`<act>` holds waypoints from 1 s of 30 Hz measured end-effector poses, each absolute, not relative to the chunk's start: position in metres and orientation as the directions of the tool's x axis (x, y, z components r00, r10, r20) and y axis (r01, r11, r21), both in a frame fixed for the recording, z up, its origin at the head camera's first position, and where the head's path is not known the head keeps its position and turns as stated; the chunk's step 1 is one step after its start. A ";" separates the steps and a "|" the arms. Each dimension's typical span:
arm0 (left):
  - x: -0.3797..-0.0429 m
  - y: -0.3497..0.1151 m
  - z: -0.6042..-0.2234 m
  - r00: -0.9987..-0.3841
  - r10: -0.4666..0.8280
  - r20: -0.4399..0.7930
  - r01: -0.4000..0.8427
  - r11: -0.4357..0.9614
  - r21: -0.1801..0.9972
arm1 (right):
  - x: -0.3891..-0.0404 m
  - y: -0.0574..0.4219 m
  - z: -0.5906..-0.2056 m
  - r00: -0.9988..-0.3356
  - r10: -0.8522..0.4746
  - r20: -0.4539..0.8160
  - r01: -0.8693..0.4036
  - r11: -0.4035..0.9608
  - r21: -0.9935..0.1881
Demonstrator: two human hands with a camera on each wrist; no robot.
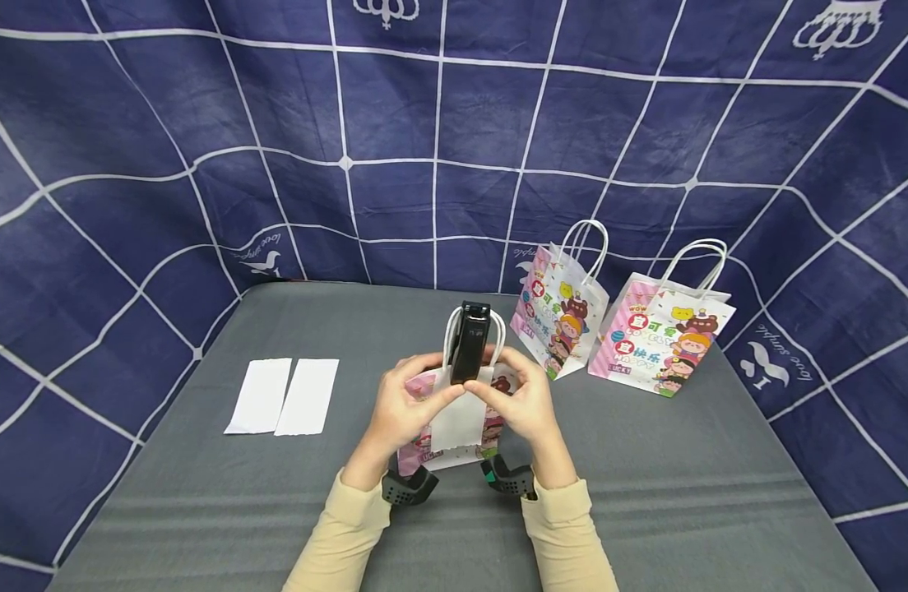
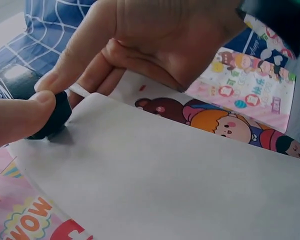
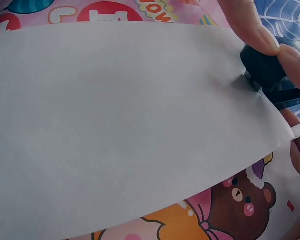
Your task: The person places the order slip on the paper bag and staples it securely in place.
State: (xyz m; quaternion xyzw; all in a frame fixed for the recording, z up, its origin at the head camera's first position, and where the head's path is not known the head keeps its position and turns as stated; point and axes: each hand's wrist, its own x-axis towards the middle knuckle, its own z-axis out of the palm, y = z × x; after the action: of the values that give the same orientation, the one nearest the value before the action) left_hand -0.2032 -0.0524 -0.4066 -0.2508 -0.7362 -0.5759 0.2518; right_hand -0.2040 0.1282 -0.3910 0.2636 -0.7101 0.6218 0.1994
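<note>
A black stapler (image 1: 472, 341) is pinched between my left hand (image 1: 404, 404) and my right hand (image 1: 530, 404), both thumbs meeting on its near end. Its jaws straddle the top edge of a pink-and-white paper gift bag (image 1: 493, 427) with white rope handles. Along the bag's front lies a blank white paper strip (image 1: 456, 426); its top edge sits under the stapler head (image 3: 262, 67) in the right wrist view. Other fingers reach behind the stapler and bag, partly hidden. In the left wrist view the strip (image 2: 160, 170) covers much of the bag's cartoon print.
Two more white paper strips (image 1: 306, 396) lie side by side on the grey table (image 1: 276, 510) at left. Two matching gift bags stand upright at the right, one white-sided bag (image 1: 560, 308) and another (image 1: 661, 333) beside it. A blue checked cloth (image 1: 387, 197) hangs behind.
</note>
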 end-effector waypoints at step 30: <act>-0.187 -0.058 -0.376 -0.850 0.188 0.492 0.517 0.117 0.848 | -0.198 0.134 -0.379 -0.755 -0.234 0.612 -0.642 0.075 -0.763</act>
State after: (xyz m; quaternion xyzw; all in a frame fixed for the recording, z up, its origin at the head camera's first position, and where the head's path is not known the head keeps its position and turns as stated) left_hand -0.1871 -0.0578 -0.3756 -0.2397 -0.7353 -0.6198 0.1328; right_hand -0.1979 0.1337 -0.3793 0.3070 -0.7136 0.6068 0.1680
